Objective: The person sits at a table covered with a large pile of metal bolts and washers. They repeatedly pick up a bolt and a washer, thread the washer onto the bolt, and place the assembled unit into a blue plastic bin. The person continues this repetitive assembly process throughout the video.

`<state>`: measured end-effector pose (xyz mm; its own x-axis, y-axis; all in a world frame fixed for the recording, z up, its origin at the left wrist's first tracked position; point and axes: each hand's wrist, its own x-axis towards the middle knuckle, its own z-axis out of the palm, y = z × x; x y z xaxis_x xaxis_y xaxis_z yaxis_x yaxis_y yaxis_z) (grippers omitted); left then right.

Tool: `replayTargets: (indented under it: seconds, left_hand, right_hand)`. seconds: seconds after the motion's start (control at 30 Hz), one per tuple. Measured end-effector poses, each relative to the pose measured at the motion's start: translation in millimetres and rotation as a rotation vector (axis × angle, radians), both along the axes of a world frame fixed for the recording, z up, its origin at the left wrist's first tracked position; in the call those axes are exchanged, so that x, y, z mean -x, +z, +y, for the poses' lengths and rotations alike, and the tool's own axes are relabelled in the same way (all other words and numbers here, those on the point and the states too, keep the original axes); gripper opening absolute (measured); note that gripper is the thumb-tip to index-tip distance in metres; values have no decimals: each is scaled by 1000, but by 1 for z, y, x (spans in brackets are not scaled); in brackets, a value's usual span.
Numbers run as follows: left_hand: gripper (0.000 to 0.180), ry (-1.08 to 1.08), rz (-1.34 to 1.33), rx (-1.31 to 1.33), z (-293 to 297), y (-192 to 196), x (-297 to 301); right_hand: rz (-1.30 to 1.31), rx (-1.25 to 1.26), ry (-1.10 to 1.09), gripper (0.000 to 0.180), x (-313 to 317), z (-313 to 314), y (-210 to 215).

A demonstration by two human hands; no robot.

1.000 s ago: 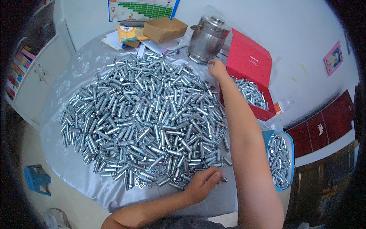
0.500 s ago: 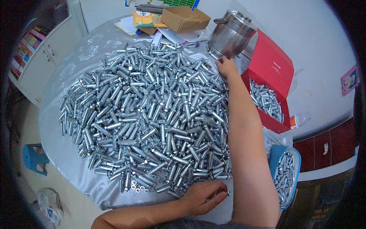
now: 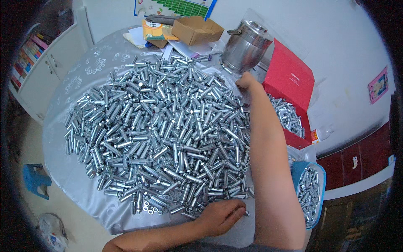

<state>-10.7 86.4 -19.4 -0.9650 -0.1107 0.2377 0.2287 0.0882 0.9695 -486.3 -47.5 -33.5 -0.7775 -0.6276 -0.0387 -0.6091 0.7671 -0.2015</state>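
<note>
A big heap of silvery expansion bolts (image 3: 168, 130) covers much of the table. At its near edge, my left hand (image 3: 220, 216) is closed, with a metal bolt end (image 3: 246, 213) showing at the fingertips; most of that bolt is hidden by the fingers. My right arm stretches far along the heap's right side. Just in front of the steel pot (image 3: 245, 50), my right hand (image 3: 247, 81) is curled down at the table, and whatever its fingers hold is hidden. Several loose washers (image 3: 151, 208) lie left of my left hand.
To the right stand an open red box (image 3: 289, 75) and a blue-rimmed bin (image 3: 321, 189), both containing bolts. A cardboard box (image 3: 197, 31) sits among papers at the back. A blue stool (image 3: 37, 178) is on the floor at left.
My right hand has drawn its fingers in beside the pot. The left hand remains near the same spot, its fingers more closed. The whole view has shifted slightly.
</note>
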Motion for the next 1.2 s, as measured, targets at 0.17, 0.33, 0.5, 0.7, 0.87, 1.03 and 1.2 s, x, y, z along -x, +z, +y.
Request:
replayTargets:
  seconds: [0.17, 0.33, 0.5, 0.7, 0.87, 1.03, 1.2]
  left_hand:
    - [21, 27, -52, 33, 2, 4, -3]
    - [21, -6, -50, 104, 1, 7, -2]
    - [20, -38, -90, 129, -3, 12, -3]
    - [21, -89, -105, 247, 0, 15, -1]
    - [22, -103, -24, 305, 5, 8, 1]
    - [19, -104, -29, 328, 2, 11, 0]
    - [18, -111, 21, 351, 3, 3, 0]
  right_hand:
    - [-15, -119, 43, 29, -45, -13, 13]
    - [-86, 222, -20, 43, -63, -36, -1]
    - [-120, 32, 33, 77, -94, -58, 10]
    - [-138, 7, 52, 80, -109, -65, 23]
    - [-273, -10, 142, 68, -112, -65, 26]
    - [-214, -16, 195, 68, -125, -81, 23]
    - [-319, 33, 87, 76, -129, -117, 8]
